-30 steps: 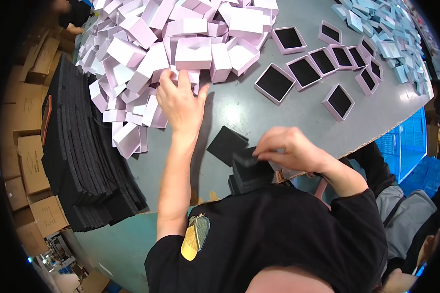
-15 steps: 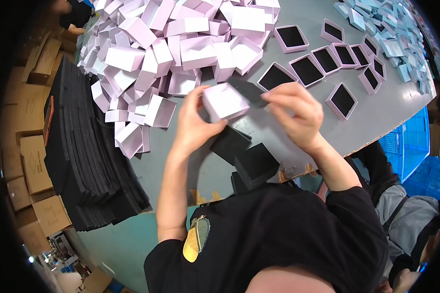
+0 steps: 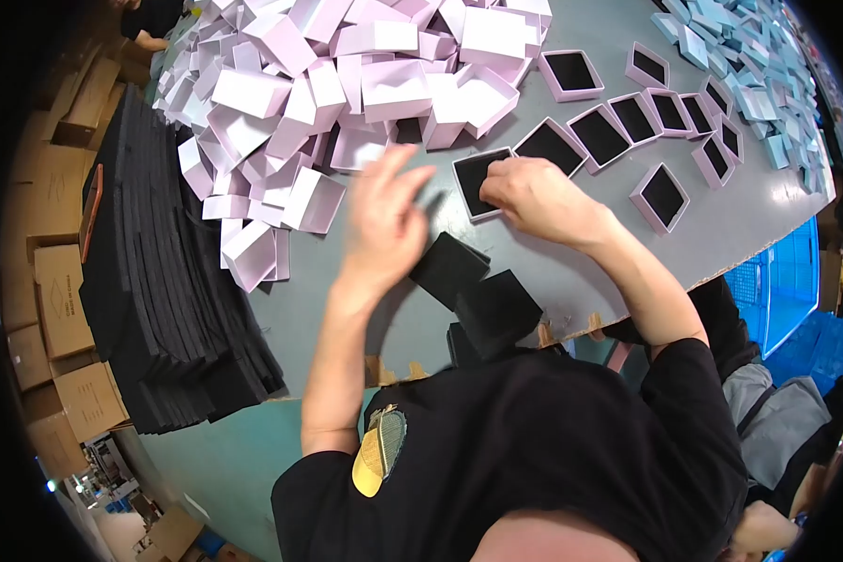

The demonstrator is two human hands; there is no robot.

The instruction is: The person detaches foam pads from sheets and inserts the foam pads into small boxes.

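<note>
My right hand [image 3: 534, 199] is closed at the fingertips over a pink box [image 3: 471, 185] with a black foam pad inside; whether it grips the pad or the rim is hidden. Blurred by motion, my left hand [image 3: 386, 220] is raised beside the heap of pink boxes [image 3: 396, 91], its fingers apart and holding nothing. Square black foam pads [image 3: 498, 314] lie stacked near the table's front edge, below both hands. Several foam-lined pink boxes [image 3: 598, 137] stand in a row to the right.
Tall stacks of black foam sheets [image 3: 173, 309] line the table's left side. Light blue boxes [image 3: 768, 94] are heaped at the far right. A blue crate [image 3: 779, 281] stands beyond the right edge. Cartons [image 3: 66, 300] are at the left. Another person's hand [image 3: 150, 40] shows at top left.
My left hand has let go of the pink box and moved back. The box now rests on the table with the black pad inside, under my right hand.
</note>
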